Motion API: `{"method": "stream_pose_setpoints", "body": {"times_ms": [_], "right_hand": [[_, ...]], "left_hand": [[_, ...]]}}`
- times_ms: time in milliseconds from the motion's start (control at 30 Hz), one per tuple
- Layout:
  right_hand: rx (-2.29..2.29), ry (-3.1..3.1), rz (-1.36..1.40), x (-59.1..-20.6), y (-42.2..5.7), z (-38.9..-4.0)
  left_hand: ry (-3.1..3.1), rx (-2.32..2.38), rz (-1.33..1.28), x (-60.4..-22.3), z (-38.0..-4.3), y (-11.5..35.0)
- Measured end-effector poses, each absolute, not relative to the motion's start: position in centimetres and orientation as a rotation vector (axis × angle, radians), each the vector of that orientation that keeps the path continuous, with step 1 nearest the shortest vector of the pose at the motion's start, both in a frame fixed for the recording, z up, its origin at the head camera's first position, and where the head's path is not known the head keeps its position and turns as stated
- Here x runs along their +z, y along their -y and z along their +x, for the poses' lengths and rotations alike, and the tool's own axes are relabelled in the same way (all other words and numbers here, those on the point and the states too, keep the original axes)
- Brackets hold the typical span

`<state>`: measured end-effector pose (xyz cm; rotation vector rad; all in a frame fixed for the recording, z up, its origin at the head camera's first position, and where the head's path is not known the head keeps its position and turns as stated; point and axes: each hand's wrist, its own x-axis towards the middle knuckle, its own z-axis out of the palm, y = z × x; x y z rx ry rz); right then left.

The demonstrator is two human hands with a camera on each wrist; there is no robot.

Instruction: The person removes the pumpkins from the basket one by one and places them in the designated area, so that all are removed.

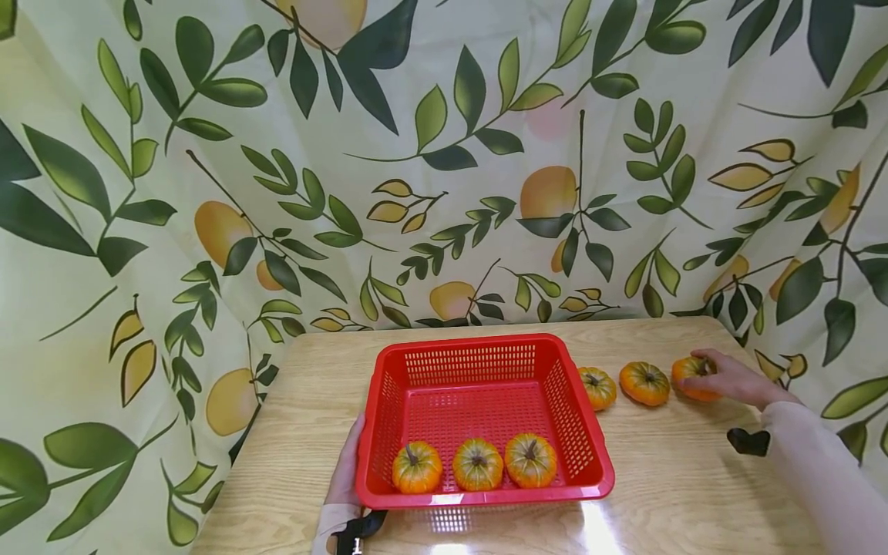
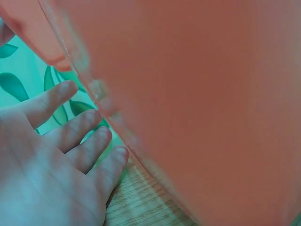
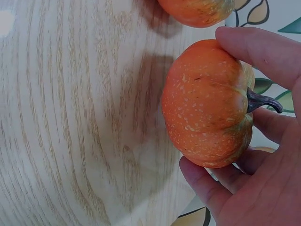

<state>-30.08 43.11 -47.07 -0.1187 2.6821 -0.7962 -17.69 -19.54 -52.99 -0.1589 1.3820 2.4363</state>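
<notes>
A red plastic basket [image 1: 479, 391] stands on the wooden table, with three small orange pumpkins in a row along its near side, among them a middle pumpkin [image 1: 478, 465]. My left hand [image 1: 344, 472] lies against the basket's left side, fingers fairly straight; the left wrist view shows the fingertips [image 2: 121, 153] at the red wall. To the right of the basket my right hand [image 1: 738, 379] grips the rightmost pumpkin [image 3: 207, 103], thumb on one side and fingers on the other. Beside it sit another pumpkin [image 1: 644, 384] and, close to the basket, a third one [image 1: 597, 388].
The pale wooden table [image 1: 305, 385] carries all of this. A curtain [image 1: 416, 193] printed with leaves and fruit hangs behind the table and along its sides. Black straps, such as the left strap [image 1: 361, 528], are on both wrists.
</notes>
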Motion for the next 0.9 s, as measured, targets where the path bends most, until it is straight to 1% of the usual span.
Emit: {"method": "stream_pose_setpoints", "body": {"times_ms": [567,900], "right_hand": [[-0.830,-2.657,-0.113,-47.92,-43.77,-29.62],[-0.819,-2.646,-0.088,-47.82,-43.91,-29.50]], "left_hand": [[-1.381,2.424,-0.176,-53.12,-17.24,19.60],[-1.364,2.426,-0.139,-52.99,-17.05,19.67]]}}
